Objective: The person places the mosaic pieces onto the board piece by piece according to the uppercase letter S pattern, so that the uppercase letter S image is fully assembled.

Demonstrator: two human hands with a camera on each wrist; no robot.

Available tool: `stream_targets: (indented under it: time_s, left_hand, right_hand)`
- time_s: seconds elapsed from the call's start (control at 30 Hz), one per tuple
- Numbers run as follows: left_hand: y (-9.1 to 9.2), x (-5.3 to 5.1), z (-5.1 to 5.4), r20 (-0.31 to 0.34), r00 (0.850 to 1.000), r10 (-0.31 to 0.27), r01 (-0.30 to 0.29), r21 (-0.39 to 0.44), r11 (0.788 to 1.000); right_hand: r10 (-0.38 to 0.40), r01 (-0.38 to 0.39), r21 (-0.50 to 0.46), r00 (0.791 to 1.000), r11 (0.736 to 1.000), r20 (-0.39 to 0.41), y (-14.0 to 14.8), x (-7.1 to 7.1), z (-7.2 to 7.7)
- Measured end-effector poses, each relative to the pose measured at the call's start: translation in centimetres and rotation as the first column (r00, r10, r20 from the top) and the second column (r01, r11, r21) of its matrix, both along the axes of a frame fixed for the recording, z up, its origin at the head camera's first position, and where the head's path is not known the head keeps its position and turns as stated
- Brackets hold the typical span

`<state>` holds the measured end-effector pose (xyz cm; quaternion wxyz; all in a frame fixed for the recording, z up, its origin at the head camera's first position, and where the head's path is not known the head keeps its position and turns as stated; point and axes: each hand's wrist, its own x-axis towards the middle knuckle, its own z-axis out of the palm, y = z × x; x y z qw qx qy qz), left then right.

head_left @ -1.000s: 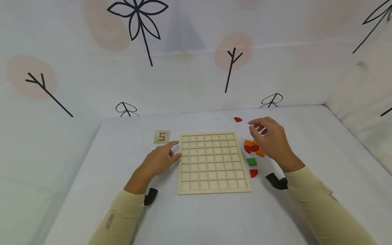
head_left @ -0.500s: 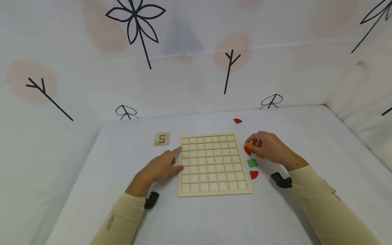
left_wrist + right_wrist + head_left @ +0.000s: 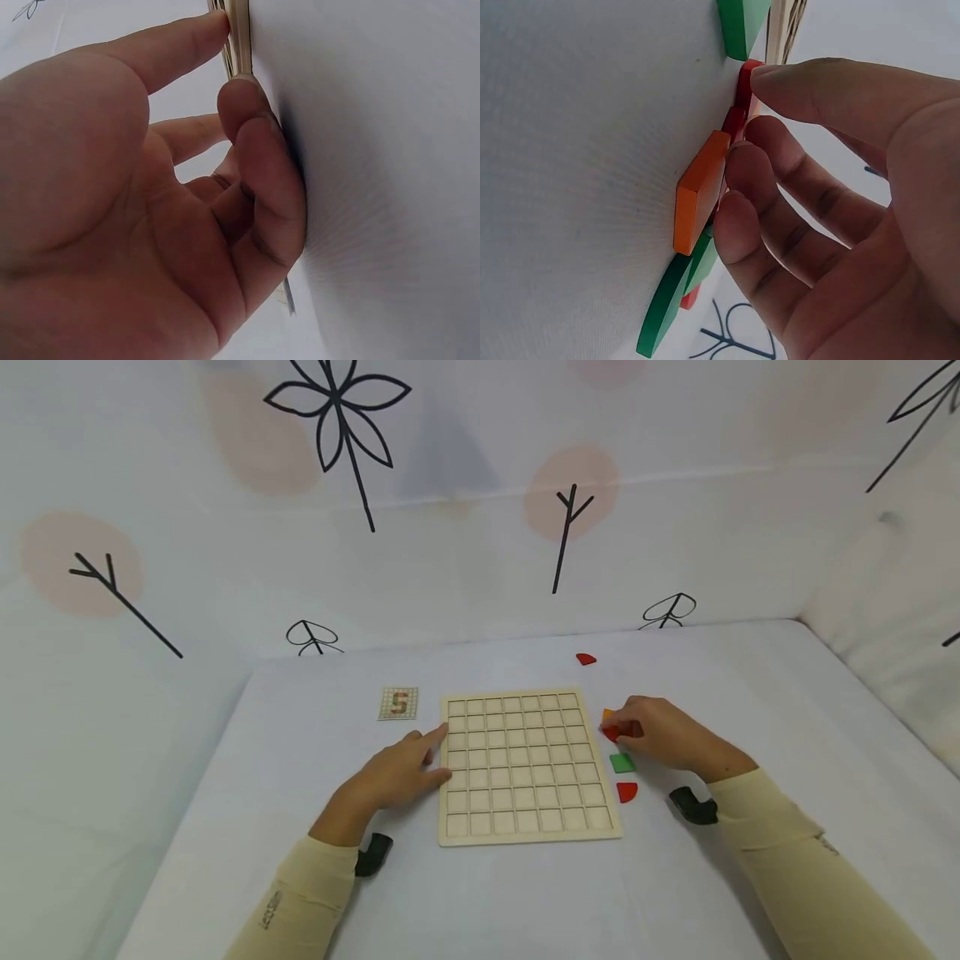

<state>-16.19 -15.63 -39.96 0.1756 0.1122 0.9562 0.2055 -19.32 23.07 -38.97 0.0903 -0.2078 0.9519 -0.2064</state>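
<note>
The white bench (image 3: 517, 902) is bounded at the back, mid-frame in the head view, by a printed cloth (image 3: 465, 552). Bench surface is left below the square board (image 3: 528, 766) and, more broadly, between the right hand (image 3: 663, 735) and the bench's right edge. The board is placed at the centre of the frame, and only a narrow gap is left between its right edge and the green piece (image 3: 622, 763).

One board is counted, ruled in seven columns and seven rows, with one patterned card (image 3: 398, 703) off its upper left. In the head view one lone red piece (image 3: 586, 658) is seen above the right hand, and one rounded red piece (image 3: 627, 792) below the green piece. In the right wrist view one orange tile (image 3: 701, 191) is shown beside the fingertips, with two green tiles (image 3: 664, 311) at the lower left.

The board's left edge is touched by the extended forefinger and thumb of the left hand (image 3: 397, 774); its other fingers are curled. The right hand is lowered, fingers bent and nearly closed, the thumb set against a red quarter (image 3: 745, 84); whether it is gripped cannot be told.
</note>
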Motion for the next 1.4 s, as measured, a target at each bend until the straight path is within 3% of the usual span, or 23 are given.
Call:
stream_targets:
  time_s: [0.33,0.6,0.93,1.4]
  left_hand:
    - [0.5,-0.6,0.7,-0.031,0.998,-0.056,0.057,0.029,0.998]
    - [0.6,-0.6,0.8,-0.022,0.999,-0.037,0.038,0.040,0.998]
    - [-0.1,-0.4,0.7,-0.017,1.000,0.008,-0.008,0.029,1.000]
    - [-0.2,-0.1,0.1,-0.010,1.000,0.007,-0.006,0.075,0.997]
  right_hand:
    - [-0.009,0.011,0.024,0.998,1.000,-0.057,0.7,0.1,0.2]
    - [0.000,0.001,0.013,0.997,1.000,-0.071,0.7,0.2,0.3]
    - [0.067,-0.066,0.014,0.992,0.998,-0.103,-0.1,0.0,0.5]
    - [0.042,-0.040,0.024,0.996,0.999,-0.082,-0.6,0.2,-0.2]
